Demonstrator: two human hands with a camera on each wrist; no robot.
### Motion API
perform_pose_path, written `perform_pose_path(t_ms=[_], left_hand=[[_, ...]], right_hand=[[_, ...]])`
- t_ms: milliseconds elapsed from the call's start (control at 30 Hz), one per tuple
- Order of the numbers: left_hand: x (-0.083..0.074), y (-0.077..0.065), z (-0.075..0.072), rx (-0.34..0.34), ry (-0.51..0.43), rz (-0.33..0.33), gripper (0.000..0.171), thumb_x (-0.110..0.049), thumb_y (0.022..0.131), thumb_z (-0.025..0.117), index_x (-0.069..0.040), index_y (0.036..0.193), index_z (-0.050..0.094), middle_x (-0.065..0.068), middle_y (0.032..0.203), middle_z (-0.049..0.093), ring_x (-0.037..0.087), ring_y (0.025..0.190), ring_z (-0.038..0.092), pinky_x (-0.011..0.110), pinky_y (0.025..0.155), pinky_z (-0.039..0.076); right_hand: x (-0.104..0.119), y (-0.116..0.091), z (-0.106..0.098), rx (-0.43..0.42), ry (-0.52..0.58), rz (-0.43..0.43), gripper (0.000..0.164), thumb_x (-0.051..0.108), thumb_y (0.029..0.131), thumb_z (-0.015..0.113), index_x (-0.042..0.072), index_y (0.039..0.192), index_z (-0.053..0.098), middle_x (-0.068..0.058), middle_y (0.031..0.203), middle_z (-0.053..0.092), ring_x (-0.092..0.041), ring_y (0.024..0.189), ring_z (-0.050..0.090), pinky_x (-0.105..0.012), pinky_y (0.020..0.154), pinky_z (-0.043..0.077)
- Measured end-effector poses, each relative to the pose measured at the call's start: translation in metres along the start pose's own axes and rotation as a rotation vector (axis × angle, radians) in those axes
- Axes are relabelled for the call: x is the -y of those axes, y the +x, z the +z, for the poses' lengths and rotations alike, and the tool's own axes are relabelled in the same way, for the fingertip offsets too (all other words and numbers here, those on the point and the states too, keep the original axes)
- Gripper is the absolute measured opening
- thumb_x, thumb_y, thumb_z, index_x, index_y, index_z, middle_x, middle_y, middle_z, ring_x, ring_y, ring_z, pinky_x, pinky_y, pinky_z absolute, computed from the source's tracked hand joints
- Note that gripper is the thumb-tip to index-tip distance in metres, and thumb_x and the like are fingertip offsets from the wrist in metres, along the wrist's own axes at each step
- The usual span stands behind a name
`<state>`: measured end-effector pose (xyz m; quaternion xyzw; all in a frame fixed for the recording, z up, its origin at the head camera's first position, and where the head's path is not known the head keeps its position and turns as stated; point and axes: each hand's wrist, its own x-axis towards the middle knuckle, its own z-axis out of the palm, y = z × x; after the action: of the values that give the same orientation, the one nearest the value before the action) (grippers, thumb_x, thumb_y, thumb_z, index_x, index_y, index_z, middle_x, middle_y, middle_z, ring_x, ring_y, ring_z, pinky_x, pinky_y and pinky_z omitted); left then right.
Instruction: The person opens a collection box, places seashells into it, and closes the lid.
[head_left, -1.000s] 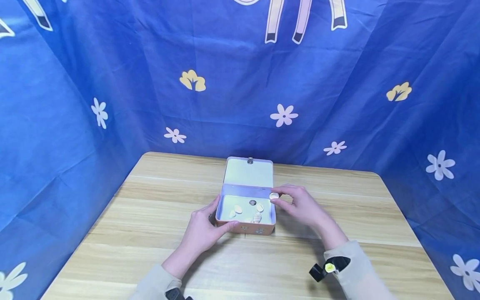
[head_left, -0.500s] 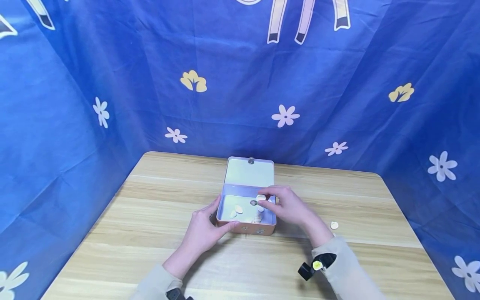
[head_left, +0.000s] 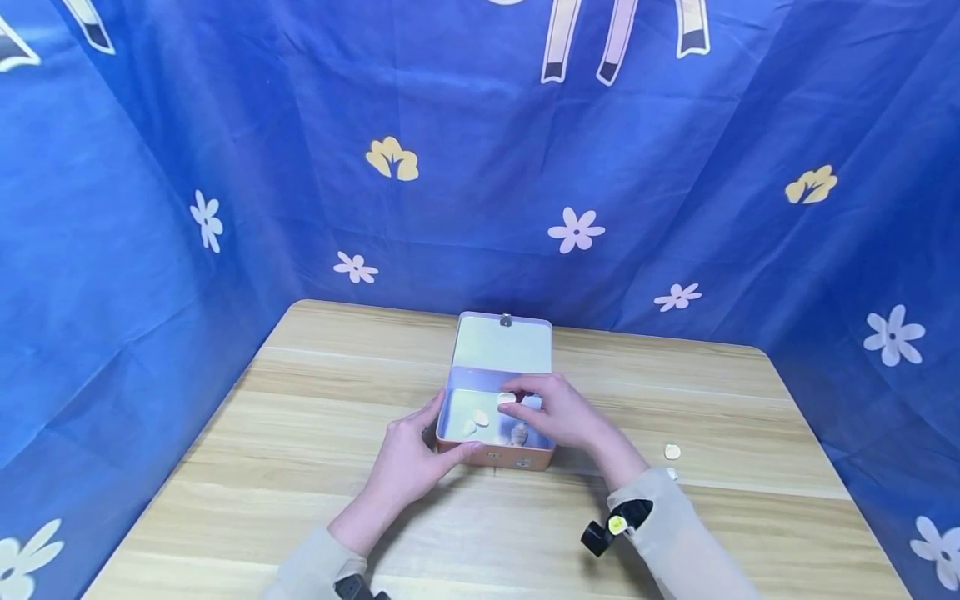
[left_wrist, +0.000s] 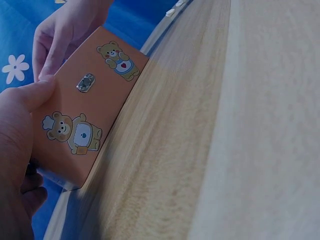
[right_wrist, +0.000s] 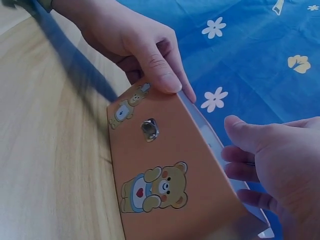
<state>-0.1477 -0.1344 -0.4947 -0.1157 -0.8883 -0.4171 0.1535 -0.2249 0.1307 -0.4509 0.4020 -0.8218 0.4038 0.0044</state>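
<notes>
An open tin box (head_left: 465,450) stands on the table with its lid (head_left: 502,346) tipped back. The front is orange with bear pictures and a metal catch (left_wrist: 85,83). My left hand (head_left: 408,454) grips the left front corner, thumb over the front rim. Over the inside of the box, my right hand (head_left: 558,412) pinches a small white seashell (head_left: 506,399) between thumb and fingers. Two pale shells lie at the left of the box floor, one of them an oval shell (head_left: 481,417). A ridged spiral shell (head_left: 519,433) lies at the front right, partly under the hand.
On the wooden table (head_left: 750,400), a flat white shell (head_left: 672,451) and a smaller white piece (head_left: 672,473) lie beside my right forearm. A blue cloth (head_left: 465,233) with flowers hangs behind the table and at both sides.
My right hand has moved left from the box's right edge, carrying the white shell over the inside. The dark shell in the box is now hidden. My left hand keeps its grip.
</notes>
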Motion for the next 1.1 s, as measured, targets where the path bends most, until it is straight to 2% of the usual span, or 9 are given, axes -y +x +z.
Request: perform_pose_path(t_ms=[167,333,533,767,933,1100], left_hand=[[0.002,0.0,0.002,-0.005,0.009,0.007,0.106,-0.066,0.076,0.088,0.004,0.15,0.056,0.018,0.142,0.062,0.031,0.132,0.06,0.048,0.108,0.051],[0.003,0.0,0.003,0.0,0.021,0.0,0.107,-0.07,0.077,0.086,0.003,0.15,0.056,0.017,0.142,0.062,0.029,0.132,0.059,0.046,0.109,0.05],[0.005,0.0,0.004,-0.001,0.012,-0.006,0.108,-0.071,0.077,0.085,0.002,0.151,0.055,0.016,0.143,0.061,0.027,0.133,0.059,0.044,0.11,0.05],[0.006,-0.001,0.005,0.0,-0.002,-0.007,0.106,-0.068,0.076,0.087,0.001,0.151,0.055,0.014,0.144,0.061,0.026,0.133,0.059,0.043,0.11,0.05],[0.006,0.0,0.005,-0.003,0.002,-0.015,0.108,-0.07,0.075,0.086,0.001,0.151,0.055,0.015,0.144,0.06,0.028,0.134,0.058,0.044,0.112,0.048],[0.007,0.001,0.005,-0.002,0.001,-0.013,0.11,-0.073,0.076,0.084,0.001,0.151,0.055,0.017,0.145,0.06,0.029,0.135,0.057,0.044,0.112,0.047]], right_hand=[[0.001,0.002,0.002,0.024,-0.007,0.014,0.028,0.02,0.101,0.076,0.001,0.121,0.077,-0.005,0.112,0.077,-0.017,0.106,0.07,-0.049,0.097,0.058],[0.001,0.001,0.001,0.029,-0.039,0.034,0.031,0.022,0.102,0.075,0.001,0.125,0.075,-0.013,0.122,0.075,-0.022,0.118,0.069,-0.044,0.106,0.054],[0.0,-0.003,0.0,0.0,-0.041,0.027,0.028,0.021,0.101,0.076,0.006,0.125,0.076,-0.01,0.121,0.076,-0.021,0.117,0.069,-0.043,0.105,0.055],[0.001,-0.015,-0.012,-0.055,-0.057,0.023,0.027,0.019,0.098,0.079,0.011,0.123,0.078,0.0,0.117,0.076,-0.025,0.112,0.071,-0.045,0.101,0.057],[0.002,-0.028,-0.027,-0.087,-0.098,0.036,0.029,0.019,0.098,0.079,0.009,0.126,0.077,-0.003,0.124,0.075,-0.022,0.118,0.069,-0.044,0.105,0.055],[0.0,-0.044,-0.042,-0.114,-0.13,0.057,0.03,0.018,0.097,0.08,0.009,0.125,0.077,-0.004,0.124,0.076,-0.022,0.116,0.07,-0.046,0.104,0.056]])
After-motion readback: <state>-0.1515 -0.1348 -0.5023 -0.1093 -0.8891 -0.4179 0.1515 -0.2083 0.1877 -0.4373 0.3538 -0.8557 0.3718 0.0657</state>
